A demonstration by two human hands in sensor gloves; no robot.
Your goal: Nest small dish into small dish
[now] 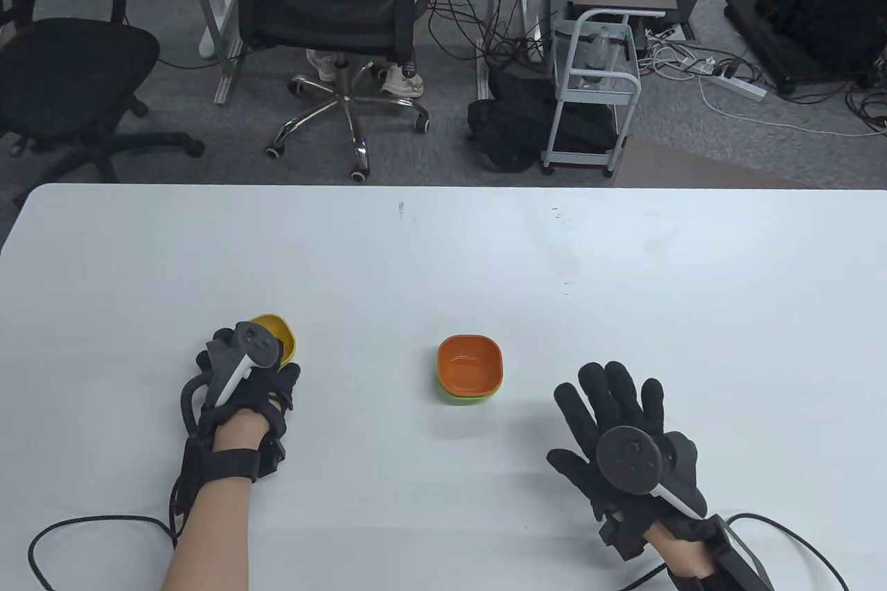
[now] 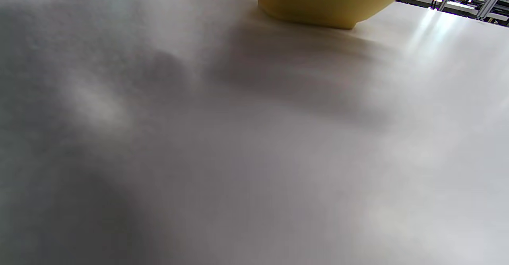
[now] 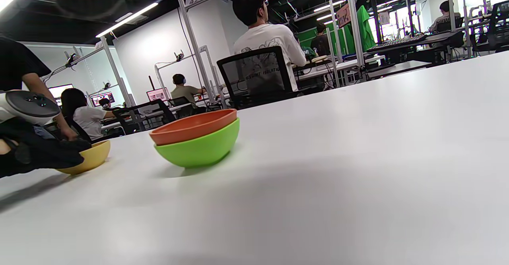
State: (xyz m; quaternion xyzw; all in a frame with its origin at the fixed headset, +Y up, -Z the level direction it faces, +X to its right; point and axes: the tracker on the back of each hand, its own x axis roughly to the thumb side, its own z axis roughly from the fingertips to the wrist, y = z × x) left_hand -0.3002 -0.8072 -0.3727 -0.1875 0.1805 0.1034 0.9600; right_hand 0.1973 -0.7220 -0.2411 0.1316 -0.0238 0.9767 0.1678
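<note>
A white table is seen, on which three small dishes are set near the front edge. At the centre an orange dish is already nested in a green dish, the green showing only as a thin rim from above. Well apart to the left, a yellow dish stands on the table, its base seen resting flat in the left wrist view. It is covered on its near side by the left hand; the fingers are hidden beneath the tracker, so it cannot be told whether the rim is gripped or merely touched. The right hand is held flat beside the stack, its fingers spread apart and nothing held. The yellow dish is judged to be light, stiff plastic, smooth and somewhat slippery, hardly fragile; it would best be pinched at the rim, thumb inside and fingers outside. The two-dish stack is made plain only by the right wrist view, while the spacing of the dishes is given only by the table view.
</note>
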